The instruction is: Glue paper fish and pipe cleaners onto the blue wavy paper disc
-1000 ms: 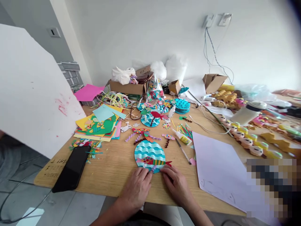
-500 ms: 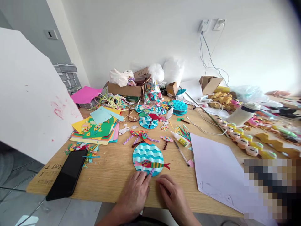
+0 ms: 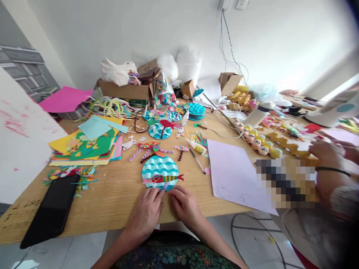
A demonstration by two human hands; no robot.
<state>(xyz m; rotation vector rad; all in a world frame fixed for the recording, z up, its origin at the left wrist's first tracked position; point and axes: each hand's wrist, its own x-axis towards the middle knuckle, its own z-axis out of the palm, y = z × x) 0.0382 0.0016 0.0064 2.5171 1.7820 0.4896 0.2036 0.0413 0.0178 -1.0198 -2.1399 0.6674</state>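
A round blue disc (image 3: 159, 165) with wavy pale strips lies flat on the table before me. On its lower half is a paper fish (image 3: 168, 179) with dots, green-and-yellow stripes and a red tail. A twisted purple pipe cleaner (image 3: 165, 185) hangs below the fish, close to my fingertips. My left hand (image 3: 146, 208) is closed at the disc's lower edge, its bent fingers touching the rim. Beside it, at the lower right rim, my right hand (image 3: 183, 203) has curled fingers; whatever is in them, if anything, is hidden.
Left are coloured papers (image 3: 84, 140) and a black phone (image 3: 50, 211). Near the disc lie a pen (image 3: 198, 161), a glue bottle (image 3: 197, 146) and paper fish (image 3: 181, 148). A large white sheet (image 3: 235, 179) is at right. Another person's hands (image 3: 327, 151) work beyond it.
My view has turned to the right and shifted, bringing another person's hands and arm into sight. Both my hands stay at the disc's lower edge, nearly unchanged.
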